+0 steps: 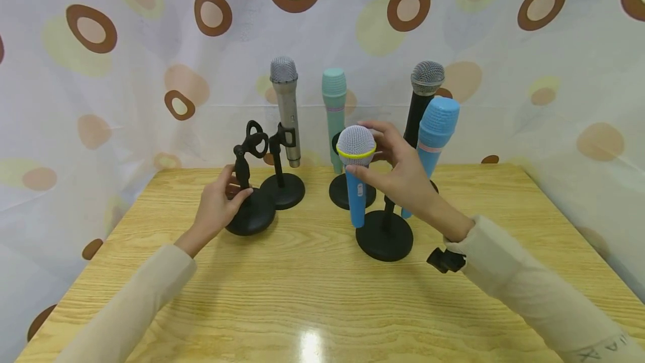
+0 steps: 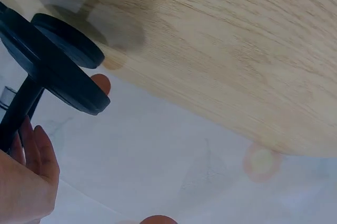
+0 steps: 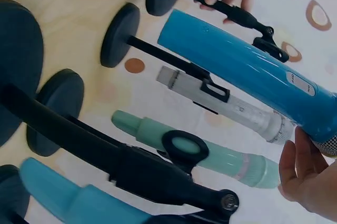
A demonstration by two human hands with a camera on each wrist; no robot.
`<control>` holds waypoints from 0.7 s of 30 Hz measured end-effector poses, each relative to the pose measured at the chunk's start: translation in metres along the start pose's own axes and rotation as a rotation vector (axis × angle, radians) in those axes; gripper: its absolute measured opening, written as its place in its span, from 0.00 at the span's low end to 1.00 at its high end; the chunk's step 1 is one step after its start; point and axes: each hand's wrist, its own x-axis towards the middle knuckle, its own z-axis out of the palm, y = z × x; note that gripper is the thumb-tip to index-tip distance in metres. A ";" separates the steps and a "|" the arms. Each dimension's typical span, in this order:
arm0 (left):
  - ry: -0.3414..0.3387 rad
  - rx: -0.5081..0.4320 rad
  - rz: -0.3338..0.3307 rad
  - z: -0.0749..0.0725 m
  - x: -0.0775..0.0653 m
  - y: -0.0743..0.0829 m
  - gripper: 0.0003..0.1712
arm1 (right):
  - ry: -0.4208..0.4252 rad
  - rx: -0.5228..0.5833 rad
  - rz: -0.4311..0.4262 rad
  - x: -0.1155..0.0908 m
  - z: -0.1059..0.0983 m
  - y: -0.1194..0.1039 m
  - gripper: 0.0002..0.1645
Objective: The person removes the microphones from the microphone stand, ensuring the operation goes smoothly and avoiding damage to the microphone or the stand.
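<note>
In the head view my left hand (image 1: 218, 200) grips the pole of a black microphone stand (image 1: 250, 214) with an unoccupied clip; the left wrist view shows its round base (image 2: 63, 69) tilted and apart from the table. My right hand (image 1: 403, 175) pinches a blue microphone (image 1: 357, 195) just below its silver mesh head, around the yellow ring. That microphone hangs head up in front of other stands. In the right wrist view its handle (image 3: 237, 66) shows an on/off switch. My right hand (image 3: 310, 176) is only partly visible there.
Behind stand a silver microphone (image 1: 288, 105), a mint-green microphone (image 1: 335, 99) and a black microphone (image 1: 417, 111), each upright by a stand. A light-blue microphone (image 1: 438, 125) leans at the near right stand (image 1: 385, 240). Patterned cloth (image 1: 322, 38) backs the wooden table (image 1: 282, 296).
</note>
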 end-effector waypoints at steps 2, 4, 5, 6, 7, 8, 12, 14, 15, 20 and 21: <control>0.008 0.007 -0.020 -0.001 0.000 -0.004 0.21 | -0.029 -0.037 0.007 -0.005 0.001 0.003 0.40; 0.011 0.011 -0.040 -0.002 0.001 -0.007 0.21 | -0.059 -0.065 0.014 -0.009 0.002 0.005 0.40; 0.011 0.014 -0.050 -0.003 0.001 -0.009 0.21 | -0.073 -0.083 0.016 -0.011 0.002 0.006 0.40; 0.014 0.018 -0.060 -0.004 0.001 -0.011 0.21 | -0.087 -0.099 0.017 -0.014 0.002 0.008 0.40; 0.015 0.023 -0.069 -0.005 0.001 -0.012 0.21 | -0.101 -0.113 0.017 -0.016 0.002 0.009 0.40; 0.016 0.024 -0.078 -0.005 0.001 -0.014 0.21 | -0.114 -0.127 0.016 -0.018 0.001 0.010 0.40; 0.024 0.027 -0.100 -0.008 0.001 -0.021 0.21 | -0.161 -0.163 0.003 -0.028 0.000 0.015 0.39; 0.030 0.031 -0.111 -0.010 0.002 -0.024 0.21 | -0.183 -0.174 0.001 -0.033 -0.001 0.017 0.39; 0.033 0.033 -0.115 -0.010 0.002 -0.025 0.21 | -0.195 -0.180 0.004 -0.035 -0.002 0.018 0.39; 0.041 0.045 -0.132 -0.014 0.002 -0.032 0.23 | -0.252 -0.216 0.033 -0.048 -0.005 0.022 0.39; 0.043 0.046 -0.136 -0.015 0.002 -0.033 0.23 | -0.262 -0.222 0.038 -0.050 -0.006 0.023 0.39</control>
